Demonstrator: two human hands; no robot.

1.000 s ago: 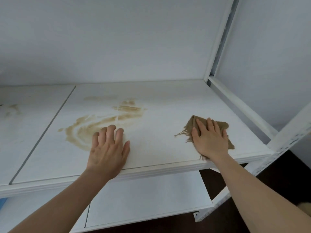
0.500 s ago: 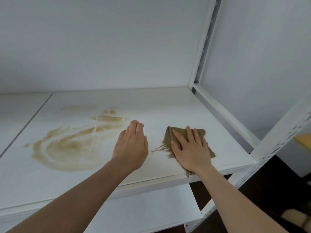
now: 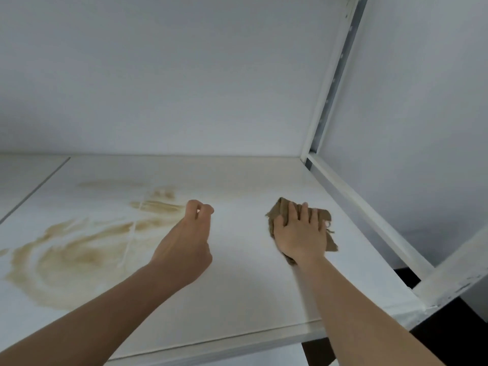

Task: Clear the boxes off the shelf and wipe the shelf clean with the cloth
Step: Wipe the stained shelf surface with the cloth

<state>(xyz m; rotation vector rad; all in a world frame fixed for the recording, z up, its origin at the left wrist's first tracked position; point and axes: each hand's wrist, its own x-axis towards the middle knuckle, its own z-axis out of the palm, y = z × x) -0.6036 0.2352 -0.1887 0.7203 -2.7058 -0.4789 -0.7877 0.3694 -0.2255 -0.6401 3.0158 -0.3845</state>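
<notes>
The white shelf board fills the lower half of the view and no boxes stand on it. A wide brown smeared stain covers its left part. My right hand lies flat with spread fingers on a crumpled brown cloth, pressing it onto the board right of centre. My left hand hovers over the middle of the board beside the stain's right end, fingers curled in loosely and holding nothing.
A white metal upright rises at the back right corner, with a side rail along the shelf's right edge and a front post at the lower right. A grey wall backs the shelf. A seam splits the board at the left.
My left hand has lifted off the front of the board, moved right and forward, and curled its fingers. My right hand has slid the cloth further back on the board. The view has shifted.
</notes>
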